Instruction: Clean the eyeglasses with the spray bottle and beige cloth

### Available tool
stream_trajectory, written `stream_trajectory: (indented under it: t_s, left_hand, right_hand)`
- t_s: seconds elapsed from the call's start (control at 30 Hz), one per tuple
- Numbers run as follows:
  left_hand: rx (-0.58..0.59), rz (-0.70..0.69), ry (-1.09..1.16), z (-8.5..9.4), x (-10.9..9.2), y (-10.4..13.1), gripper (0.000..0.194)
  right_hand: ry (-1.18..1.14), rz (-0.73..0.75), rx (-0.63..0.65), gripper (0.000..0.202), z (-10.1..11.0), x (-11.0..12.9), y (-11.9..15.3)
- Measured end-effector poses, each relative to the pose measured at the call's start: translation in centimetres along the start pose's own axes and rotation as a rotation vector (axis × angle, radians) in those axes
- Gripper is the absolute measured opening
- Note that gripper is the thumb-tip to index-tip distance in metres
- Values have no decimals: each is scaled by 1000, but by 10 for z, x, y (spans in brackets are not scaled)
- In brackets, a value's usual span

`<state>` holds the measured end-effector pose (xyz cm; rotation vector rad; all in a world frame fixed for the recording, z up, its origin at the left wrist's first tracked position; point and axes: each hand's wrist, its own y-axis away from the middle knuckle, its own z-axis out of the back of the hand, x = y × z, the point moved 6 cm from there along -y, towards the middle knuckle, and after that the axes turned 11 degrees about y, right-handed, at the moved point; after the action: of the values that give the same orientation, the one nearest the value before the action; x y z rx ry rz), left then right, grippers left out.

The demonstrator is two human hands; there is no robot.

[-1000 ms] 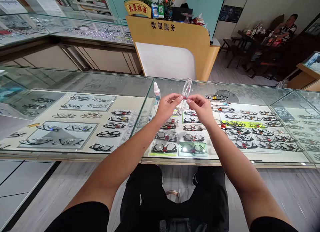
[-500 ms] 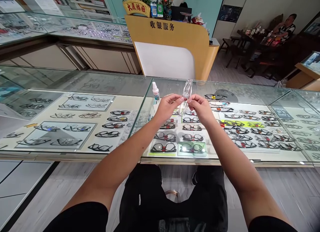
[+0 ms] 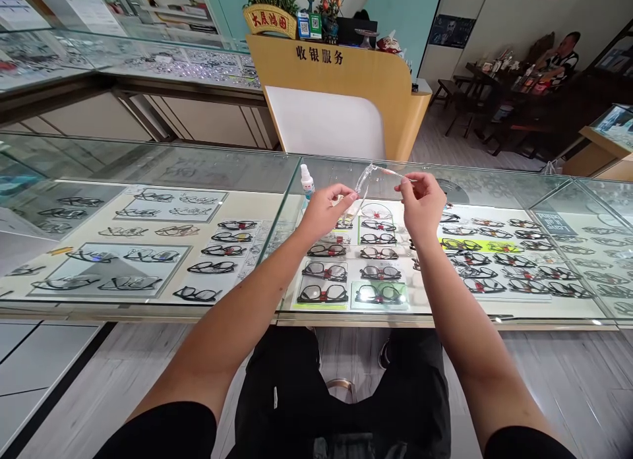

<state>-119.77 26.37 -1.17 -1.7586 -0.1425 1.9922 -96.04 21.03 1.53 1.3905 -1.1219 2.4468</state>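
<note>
A pair of clear-framed eyeglasses [image 3: 364,175] is held up above the glass display counter [image 3: 232,157], between my two hands. My left hand [image 3: 326,212] pinches the front part of the frame between thumb and fingers. With a pinch grip, my right hand [image 3: 423,200] holds the end of one temple arm, which is unfolded towards the right. Standing just left of the eyeglasses is a white spray bottle [image 3: 307,181]. Under the glass below my hands lie dark-framed eyeglasses [image 3: 324,293] in rows, with another clear pair [image 3: 376,212] behind them.
More eyeglasses [image 3: 212,266] fill the case to the left and right. Beyond the counter stands a wooden cashier desk [image 3: 400,109] with plants and code signs on top. A person [image 3: 564,57] sits at a dark table at the back right.
My right hand has moved right and drawn a temple arm of the clear eyeglasses outward. My left hand keeps its grip on them, nearly in place.
</note>
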Motion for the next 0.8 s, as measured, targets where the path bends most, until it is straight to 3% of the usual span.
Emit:
stream_trajectory:
  t_s: [0.17, 0.3, 0.47, 0.6, 0.8]
  left_hand:
    - [-23, 65, 196, -5, 14, -1, 37]
    - [-47, 59, 258, -9, 13, 0, 38]
    - [3, 39, 158, -18, -1, 5, 36]
    - [-17, 23, 141, -20, -7, 7, 33]
    - [-69, 57, 242, -14, 0, 6, 34]
  right_hand:
    - [-20, 91, -36, 28, -3, 8, 4]
    - [-79, 93, 157, 28, -21, 11, 13]
    - [-90, 82, 345, 38, -37, 11, 22]
    - [-49, 75, 333, 48, -37, 8, 21]
    - [-67, 81, 303, 65, -37, 2, 18]
